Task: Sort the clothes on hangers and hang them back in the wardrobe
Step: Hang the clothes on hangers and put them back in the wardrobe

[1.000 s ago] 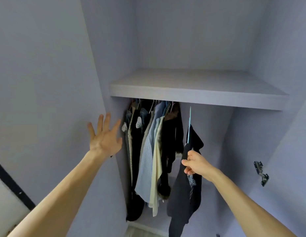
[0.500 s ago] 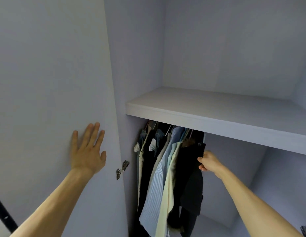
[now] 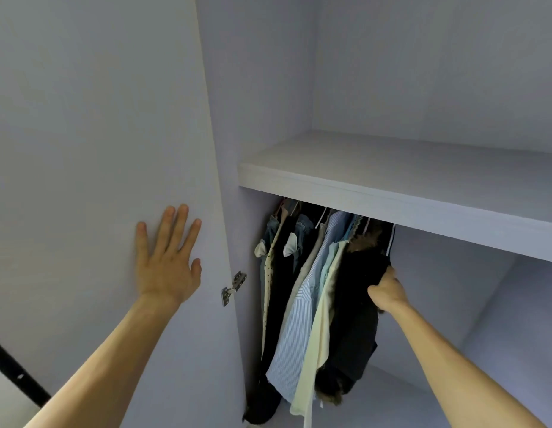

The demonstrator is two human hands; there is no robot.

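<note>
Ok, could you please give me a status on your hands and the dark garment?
Left hand flat on wardrobe door. Right hand grips dark garment, rightmost in the row. Shelf hides whether it's hooked; nothing seen blocking.

A second ago the left grip (image 3: 168, 270) was in the air with fingers spread; now it lies flat against the wardrobe door (image 3: 98, 134). The right grip (image 3: 389, 291) has carried the dark garment (image 3: 358, 322) from well apart on the right up under the shelf (image 3: 392, 199), where it now touches the row of hung clothes (image 3: 299, 319).
</note>
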